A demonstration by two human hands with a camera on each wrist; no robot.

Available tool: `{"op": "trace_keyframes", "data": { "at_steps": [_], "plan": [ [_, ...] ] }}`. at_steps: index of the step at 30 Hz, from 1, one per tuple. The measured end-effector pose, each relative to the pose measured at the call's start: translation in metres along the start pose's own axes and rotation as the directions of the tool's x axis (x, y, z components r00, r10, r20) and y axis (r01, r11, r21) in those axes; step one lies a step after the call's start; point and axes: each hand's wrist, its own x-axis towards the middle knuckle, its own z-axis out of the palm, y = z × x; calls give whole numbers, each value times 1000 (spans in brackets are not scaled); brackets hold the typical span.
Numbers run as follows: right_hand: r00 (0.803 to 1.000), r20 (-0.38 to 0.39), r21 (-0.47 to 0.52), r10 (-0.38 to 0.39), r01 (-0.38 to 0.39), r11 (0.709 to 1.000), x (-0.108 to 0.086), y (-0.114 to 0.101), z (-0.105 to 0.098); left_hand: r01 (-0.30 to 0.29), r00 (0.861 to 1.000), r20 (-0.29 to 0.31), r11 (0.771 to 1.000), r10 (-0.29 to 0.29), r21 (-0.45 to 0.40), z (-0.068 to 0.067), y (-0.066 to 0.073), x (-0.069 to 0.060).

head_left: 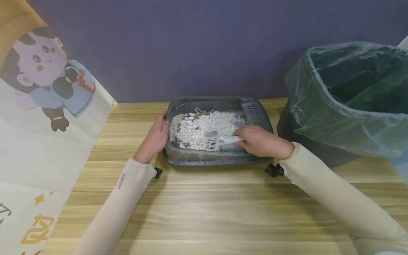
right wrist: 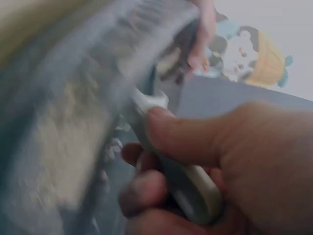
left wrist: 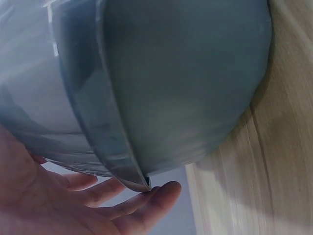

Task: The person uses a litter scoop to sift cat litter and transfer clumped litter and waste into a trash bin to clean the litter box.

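A grey litter box [head_left: 220, 159] stands on the wooden table and holds white litter [head_left: 204, 129] with several dark clumps. My left hand [head_left: 157, 136] grips its left end, thumb at the rim. In the left wrist view, the fingers [left wrist: 142, 205] reach along the underside of the litter box's rim [left wrist: 117, 142]. My right hand [head_left: 261, 141] holds a light grey litter scoop [head_left: 230, 140] by its handle, fingers and thumb wrapped round it. The scoop's slotted head is over the litter near the front wall. The right wrist view is blurred, but the scoop handle [right wrist: 190, 188] shows inside the grip.
A dark bin with a translucent green liner [head_left: 318, 117] stands close to the right of the litter box. Behind is a dark blue-purple wall [head_left: 191, 49]. A printed cartoon sheet [head_left: 41, 141] hangs at the left. Wooden tabletop [head_left: 216, 209] extends in front.
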Motion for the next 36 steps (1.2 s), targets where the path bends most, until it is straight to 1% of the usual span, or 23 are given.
{"op": "trace_keyframes", "data": {
  "at_steps": [4, 7, 13, 19, 25, 28, 31, 36],
  "plan": [
    [998, -61, 45, -21, 24, 999, 12, -5, 14, 3, 1000, -6, 1000, -3, 2, 0, 1, 0],
    [992, -119, 33, -50, 54, 998, 17, -5, 23, 4, 1000, -8, 1000, -4, 6, 0, 3, -1],
    [975, -202, -7, -91, 92, 996, 19, 3, 36, 7, 1000, -2, 1000, -7, 0, -2, 3, -3],
    [963, -254, -5, -93, 95, 995, 17, 12, 42, -15, 1000, 10, 1000, 15, 0, -4, 2, -2],
    [948, -303, 9, -101, 109, 994, 15, 16, 44, -13, 1000, -2, 1000, 13, 1, -4, 4, -2],
    [941, -327, 27, -86, 100, 995, 14, 19, 44, -11, 1000, 4, 1000, 11, -8, -4, 3, -2],
    [927, -367, 46, -75, 99, 994, 12, 24, 44, -10, 1000, 11, 1000, 10, -17, -4, 3, -1],
    [894, -446, 76, -55, 99, 992, 9, 30, 44, -6, 1000, 14, 1000, 6, -19, -3, 2, -1]
  ]
}}
